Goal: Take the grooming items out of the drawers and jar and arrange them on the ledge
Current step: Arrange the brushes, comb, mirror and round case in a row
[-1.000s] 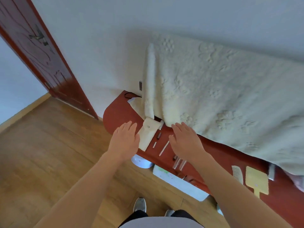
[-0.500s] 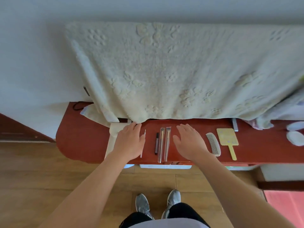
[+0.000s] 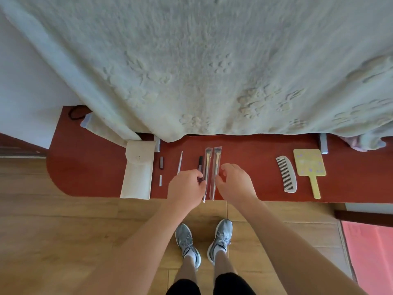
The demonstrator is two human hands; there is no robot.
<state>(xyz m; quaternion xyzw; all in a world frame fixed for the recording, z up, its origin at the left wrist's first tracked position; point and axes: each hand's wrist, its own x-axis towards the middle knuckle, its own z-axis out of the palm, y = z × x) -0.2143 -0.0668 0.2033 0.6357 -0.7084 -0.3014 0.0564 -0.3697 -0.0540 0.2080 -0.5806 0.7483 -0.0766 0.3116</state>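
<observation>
Red ledge (image 3: 85,173) w/ cloth pouch (image 3: 139,173), 2 wrapped brushes (image 3: 217,160), comb (image 3: 287,175), hand mirror (image 3: 309,162) lying flat.

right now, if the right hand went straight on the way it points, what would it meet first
Likely the hem of the hanging blanket: only bare ledge lies ahead of the right hand. The wrapped brush sits beside its thumb, off that line, though height is hard to judge.

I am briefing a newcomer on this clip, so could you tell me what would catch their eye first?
A big cream blanket hangs across the top, down to the red ledge. At the ledge's middle the left hand and right hand flank two wrapped brushes lying side by side. To the right lie a white comb and a yellow hand mirror.
</observation>
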